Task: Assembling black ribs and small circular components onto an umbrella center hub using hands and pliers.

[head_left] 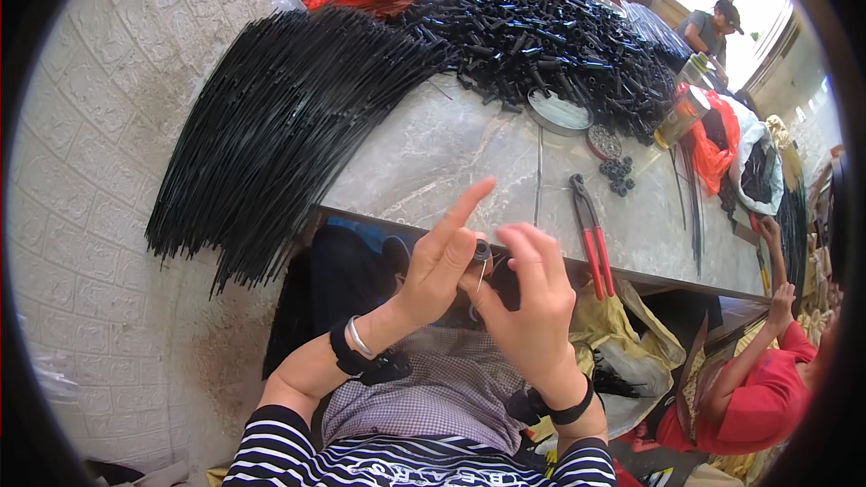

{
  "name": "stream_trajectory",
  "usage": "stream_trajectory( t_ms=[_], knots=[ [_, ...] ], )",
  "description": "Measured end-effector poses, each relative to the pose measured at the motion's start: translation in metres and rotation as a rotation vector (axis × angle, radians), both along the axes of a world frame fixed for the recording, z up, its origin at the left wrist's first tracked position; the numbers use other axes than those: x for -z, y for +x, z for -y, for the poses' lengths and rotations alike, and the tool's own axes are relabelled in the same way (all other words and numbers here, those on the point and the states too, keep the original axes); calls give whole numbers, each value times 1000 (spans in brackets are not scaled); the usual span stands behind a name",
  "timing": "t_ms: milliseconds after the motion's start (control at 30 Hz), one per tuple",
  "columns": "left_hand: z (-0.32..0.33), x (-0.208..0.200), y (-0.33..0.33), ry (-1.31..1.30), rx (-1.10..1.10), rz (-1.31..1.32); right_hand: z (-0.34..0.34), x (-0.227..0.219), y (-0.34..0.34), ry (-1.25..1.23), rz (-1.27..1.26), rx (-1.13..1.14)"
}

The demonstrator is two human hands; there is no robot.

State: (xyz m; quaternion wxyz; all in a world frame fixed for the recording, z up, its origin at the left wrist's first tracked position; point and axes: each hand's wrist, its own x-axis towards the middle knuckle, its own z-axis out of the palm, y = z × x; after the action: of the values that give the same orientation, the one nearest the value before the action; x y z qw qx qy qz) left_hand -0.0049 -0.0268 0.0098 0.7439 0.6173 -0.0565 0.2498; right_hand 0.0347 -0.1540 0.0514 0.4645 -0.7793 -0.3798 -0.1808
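Just off the table's near edge, my left hand [436,272] is closed round a small black tubular piece [483,251]. Its index finger points up and away, and its other fingers are partly hidden. From the piece's round end a thin pale strand [482,277] hangs down. My right hand [538,305] is close on the right, thumb near the strand and fingers apart, slightly blurred. Whether the thumb touches the strand I cannot tell. On the tabletop right of my hands lie red-handled cutters [592,239], jaws pointing away.
A long bundle of black rods [271,126] overhangs the grey table [424,153] at left. Black tubes [550,27] are heaped behind. A tin of pale paste [559,114], a dish of small parts [603,142] and black rings [619,173] stand nearby. A person in red [758,397] works at right.
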Motion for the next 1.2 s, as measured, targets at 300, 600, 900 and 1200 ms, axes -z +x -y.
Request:
stream_trajectory(
  t_ms=[300,600,900,1200],
  knots=[
    [1,2,-4,48,10,47,6,-14,-7,-319,290,8],
    [8,10,-6,75,-80,99,11,-13,-6,-184,182,-90],
    [16,10,-7,133,-115,195,29,-3,8,382,-1530,-573],
    [-20,18,2,95,121,-66,79,44,86,-679,148,440]
  ],
)
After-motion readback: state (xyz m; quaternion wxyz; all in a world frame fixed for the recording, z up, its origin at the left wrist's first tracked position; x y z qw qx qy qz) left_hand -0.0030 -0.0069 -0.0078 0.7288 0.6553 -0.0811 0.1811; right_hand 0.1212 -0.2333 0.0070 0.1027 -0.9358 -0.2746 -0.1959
